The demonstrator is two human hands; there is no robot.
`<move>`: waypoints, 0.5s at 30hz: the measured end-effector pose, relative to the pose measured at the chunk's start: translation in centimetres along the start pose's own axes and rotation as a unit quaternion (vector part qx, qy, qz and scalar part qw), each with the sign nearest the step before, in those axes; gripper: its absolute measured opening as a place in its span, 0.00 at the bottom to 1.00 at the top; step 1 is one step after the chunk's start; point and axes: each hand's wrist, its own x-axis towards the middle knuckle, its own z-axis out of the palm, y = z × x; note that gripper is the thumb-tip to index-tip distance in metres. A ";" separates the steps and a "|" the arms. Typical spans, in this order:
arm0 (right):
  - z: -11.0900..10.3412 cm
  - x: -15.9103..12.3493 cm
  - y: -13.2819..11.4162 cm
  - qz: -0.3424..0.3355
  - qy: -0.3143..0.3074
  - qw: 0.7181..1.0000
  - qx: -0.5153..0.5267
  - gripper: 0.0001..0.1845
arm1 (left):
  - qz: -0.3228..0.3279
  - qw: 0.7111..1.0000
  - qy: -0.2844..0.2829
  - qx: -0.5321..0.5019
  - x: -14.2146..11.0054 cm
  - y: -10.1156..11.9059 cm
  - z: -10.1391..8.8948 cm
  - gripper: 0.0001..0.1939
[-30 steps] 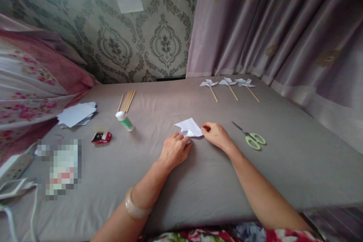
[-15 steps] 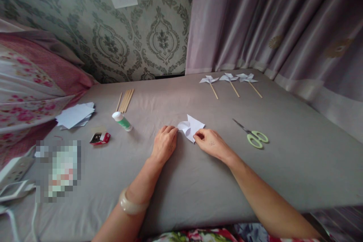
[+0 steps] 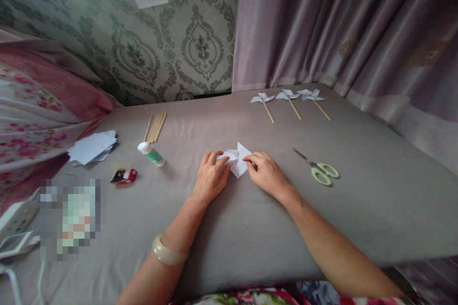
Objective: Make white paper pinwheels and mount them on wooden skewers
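A white paper pinwheel (image 3: 239, 167), without a stick, lies between my two hands at the middle of the grey cloth. My left hand (image 3: 213, 174) pinches its left blade, thumb and fingers closed on the curled paper. On the other side, my right hand (image 3: 266, 171) grips the right part of the paper between thumb and forefinger. One pointed blade stands out at the top between the hands. The fingers hide the paper's left and right edges. Green-handled scissors (image 3: 320, 170) lie to the right of my right hand, their blades pointing away.
Three pinwheels on sticks (image 3: 287, 96) lie at the back right. Leftward are wooden sticks (image 3: 157, 127), a green glue stick (image 3: 152, 154), a small red box (image 3: 123, 176) and stacked white paper (image 3: 92, 147). A power strip (image 3: 17, 214) with cables sits at the left edge.
My left hand has shifted onto the left blade, its thumb now lying over the paper. My right hand has moved its grip slightly up the right side. The view has turned a little.
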 end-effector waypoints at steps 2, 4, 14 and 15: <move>0.3 0.3 0.1 -0.026 -0.009 0.999 -0.035 0.16 | 0.019 1.000 -0.021 -0.003 0.3 0.6 0.1 0.13; 0.5 0.5 0.0 -0.031 -0.026 0.997 -0.063 0.17 | 0.028 0.999 -0.036 -0.001 0.5 1.0 0.3 0.12; 0.6 0.5 -0.4 -0.044 -0.078 0.987 -0.133 0.19 | 0.032 0.996 -0.087 0.013 0.4 1.1 0.6 0.13; 0.5 0.5 -0.5 -0.045 -0.082 0.985 -0.142 0.19 | 0.031 0.995 -0.090 0.012 0.5 1.2 0.6 0.13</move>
